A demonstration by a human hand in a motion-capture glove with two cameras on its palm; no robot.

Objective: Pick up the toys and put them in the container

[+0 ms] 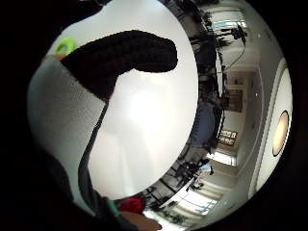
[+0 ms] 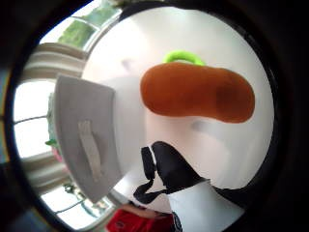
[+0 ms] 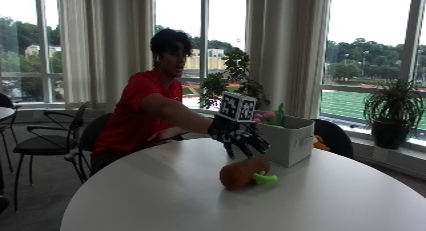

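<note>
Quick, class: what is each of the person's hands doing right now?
Right hand: open, fingers spread above the orange carrot toy, holding nothing.
Bare left hand: cannot be told.

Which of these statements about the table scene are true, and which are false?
1. The carrot toy lies on the white table. True.
2. The gloved right hand grips the carrot toy. False: it hovers above it, fingers spread, holding nothing.
3. The grey container already holds toys. True.
4. The carrot's green top points toward the person. False: it points away.
5. The container stands on a chair. False: it stands on the table.
</note>
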